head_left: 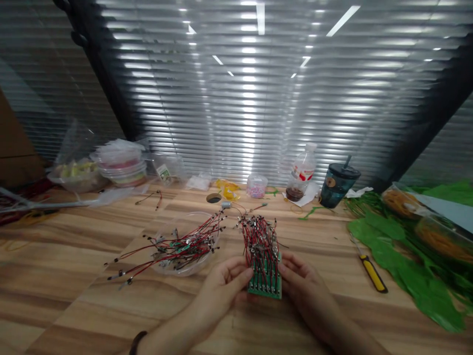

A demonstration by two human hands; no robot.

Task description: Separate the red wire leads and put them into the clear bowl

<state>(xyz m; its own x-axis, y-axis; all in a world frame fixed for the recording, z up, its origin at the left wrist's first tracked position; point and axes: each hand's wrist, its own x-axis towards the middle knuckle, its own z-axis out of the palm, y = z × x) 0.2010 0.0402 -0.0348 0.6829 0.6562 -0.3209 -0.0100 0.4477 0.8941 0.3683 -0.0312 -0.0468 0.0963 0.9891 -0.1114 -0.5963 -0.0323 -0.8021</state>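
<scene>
From the head cam, the main worry is that thick bunch of red and black wires (258,241) standing up off the green circuit board (264,286), which sits at about 6 o'clock. One rough squeeze or twist could bend a lead or pop a joint loose, imo. The left hand (221,291) and right hand (305,288) are clamped on opposite sides of the board, so a slip could drop it on the table (74,281). Loose wires in the clear plastic bowl (177,272) at 9 o'clock could snag too. The board looks crowded, with its wires tangled together.
</scene>
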